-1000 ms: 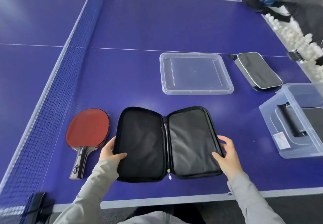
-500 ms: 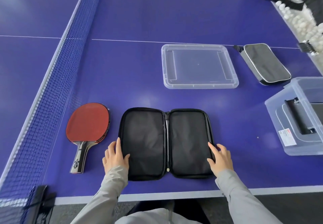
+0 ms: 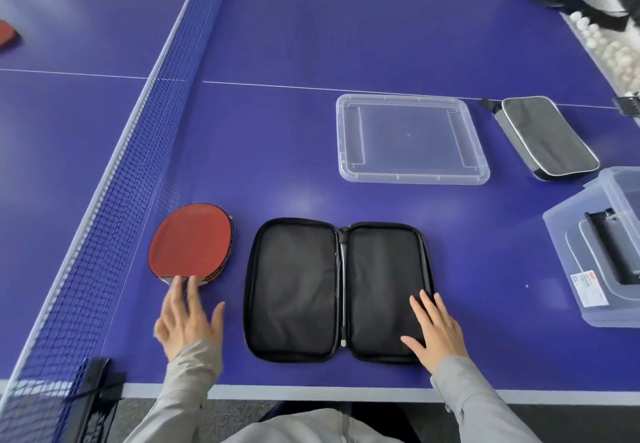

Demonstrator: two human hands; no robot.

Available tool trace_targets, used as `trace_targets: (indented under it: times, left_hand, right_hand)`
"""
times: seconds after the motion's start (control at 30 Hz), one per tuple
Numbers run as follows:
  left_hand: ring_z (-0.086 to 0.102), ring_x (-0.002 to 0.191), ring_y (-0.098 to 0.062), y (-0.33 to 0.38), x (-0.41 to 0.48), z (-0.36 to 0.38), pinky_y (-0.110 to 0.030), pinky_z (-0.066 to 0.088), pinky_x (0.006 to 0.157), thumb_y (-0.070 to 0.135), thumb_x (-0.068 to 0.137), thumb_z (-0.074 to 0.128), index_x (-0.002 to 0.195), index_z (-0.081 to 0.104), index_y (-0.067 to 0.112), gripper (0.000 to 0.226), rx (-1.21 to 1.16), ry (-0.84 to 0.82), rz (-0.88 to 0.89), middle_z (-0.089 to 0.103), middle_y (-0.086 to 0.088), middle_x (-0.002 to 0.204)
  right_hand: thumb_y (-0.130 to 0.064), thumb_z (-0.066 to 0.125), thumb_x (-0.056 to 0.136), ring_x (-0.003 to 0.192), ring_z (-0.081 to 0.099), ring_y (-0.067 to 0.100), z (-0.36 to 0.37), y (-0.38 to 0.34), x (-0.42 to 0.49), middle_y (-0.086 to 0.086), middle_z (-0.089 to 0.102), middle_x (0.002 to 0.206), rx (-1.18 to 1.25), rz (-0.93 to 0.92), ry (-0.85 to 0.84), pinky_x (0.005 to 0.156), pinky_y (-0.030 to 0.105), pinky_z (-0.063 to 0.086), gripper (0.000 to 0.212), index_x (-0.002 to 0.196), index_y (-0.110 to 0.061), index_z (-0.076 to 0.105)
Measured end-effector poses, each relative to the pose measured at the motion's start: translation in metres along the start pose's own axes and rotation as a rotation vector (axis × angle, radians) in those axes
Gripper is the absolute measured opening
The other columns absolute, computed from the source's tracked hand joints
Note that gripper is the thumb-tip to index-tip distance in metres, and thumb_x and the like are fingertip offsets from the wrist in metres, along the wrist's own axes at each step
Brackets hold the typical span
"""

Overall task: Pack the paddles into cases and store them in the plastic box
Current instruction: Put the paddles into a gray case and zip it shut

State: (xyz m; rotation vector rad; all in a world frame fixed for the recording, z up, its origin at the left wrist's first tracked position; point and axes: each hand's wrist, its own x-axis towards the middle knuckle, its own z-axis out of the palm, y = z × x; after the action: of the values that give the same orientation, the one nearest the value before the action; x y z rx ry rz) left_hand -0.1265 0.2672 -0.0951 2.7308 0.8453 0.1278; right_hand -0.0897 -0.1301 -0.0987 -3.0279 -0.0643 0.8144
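Observation:
A black paddle case [image 3: 337, 290] lies unzipped and spread flat on the blue table near the front edge. To its left lies a red paddle [image 3: 192, 240]; its handle is hidden under my left hand [image 3: 188, 321], whose straight fingers lie over it. My right hand [image 3: 433, 332] rests flat on the lower right corner of the case's right half. A clear plastic box [image 3: 568, 252] stands at the right edge with a dark case inside it. A closed grey case [image 3: 547, 138] lies behind the box.
The clear box lid [image 3: 412, 139] lies upside down behind the open case. The net [image 3: 138, 165] runs along the left, with its clamp [image 3: 93, 397] at the front corner. Another red paddle [image 3: 7, 32] shows at the far left. White balls [image 3: 616, 51] fill a bin at right.
My left hand left the case's left edge and moved left onto the paddle's handle. My right hand slid from the case's right edge onto its inner lining. The case now lies flat.

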Motion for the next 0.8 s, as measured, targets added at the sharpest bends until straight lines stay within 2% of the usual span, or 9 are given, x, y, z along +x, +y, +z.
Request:
trace_targets:
  times: [0.1,0.17,0.27,0.37,0.53,0.8]
  left_hand:
    - [0.036,0.126,-0.042,-0.027,0.015,-0.011,-0.060,0.031,0.096,0.030,0.077,0.075,0.142,0.035,0.007,0.079,-0.069,-0.012,-0.217,0.038,-0.020,0.143]
    - [0.039,0.122,-0.044,-0.038,0.023,-0.014,-0.059,0.035,0.095,0.036,0.078,0.073,0.141,0.034,0.008,0.080,-0.088,-0.086,-0.281,0.044,-0.023,0.135]
    - [0.043,0.118,-0.039,-0.045,0.036,-0.015,-0.055,0.041,0.090,0.046,0.077,0.071,0.130,0.045,0.009,0.069,-0.110,-0.169,-0.342,0.052,-0.019,0.122]
    - [0.049,0.104,-0.038,-0.043,0.043,-0.013,-0.051,0.047,0.081,0.047,0.077,0.069,0.108,0.056,0.008,0.051,-0.112,-0.211,-0.341,0.053,-0.016,0.105]
    - [0.052,0.096,-0.040,-0.041,0.045,-0.005,-0.051,0.047,0.078,0.034,0.082,0.067,0.096,0.056,0.005,0.033,-0.155,-0.192,-0.379,0.053,-0.017,0.100]
    - [0.053,0.089,-0.042,-0.041,0.044,-0.007,-0.051,0.045,0.079,0.028,0.081,0.070,0.086,0.058,-0.001,0.032,-0.197,-0.134,-0.369,0.054,-0.020,0.091]
  right_hand:
    - [-0.052,0.045,0.092,0.146,-0.013,0.019,-0.001,-0.001,0.001,-0.008,-0.011,0.159,0.023,0.001,-0.006,0.114,0.033,0.020,0.076,0.150,-0.030,0.001]
    - [-0.051,0.046,0.092,0.146,-0.012,0.019,-0.001,0.000,0.001,-0.009,-0.010,0.159,0.036,0.005,-0.007,0.114,0.034,0.022,0.076,0.150,-0.030,0.002]
    - [-0.050,0.047,0.092,0.146,-0.012,0.019,-0.001,-0.002,0.002,-0.008,-0.010,0.159,0.037,0.012,-0.009,0.113,0.034,0.023,0.076,0.150,-0.029,0.003]
    - [-0.049,0.048,0.092,0.146,-0.012,0.019,-0.001,-0.003,0.002,-0.008,-0.009,0.159,0.030,0.020,-0.011,0.113,0.034,0.023,0.076,0.150,-0.029,0.004]
    - [-0.048,0.050,0.092,0.147,-0.011,0.020,0.000,-0.003,0.000,-0.008,-0.008,0.159,0.039,0.033,-0.014,0.113,0.035,0.023,0.076,0.151,-0.028,0.005]
    - [-0.053,0.048,0.090,0.147,-0.011,0.019,-0.002,0.003,-0.004,-0.006,-0.008,0.159,0.002,0.021,0.000,0.117,0.036,0.016,0.082,0.150,-0.028,-0.001]
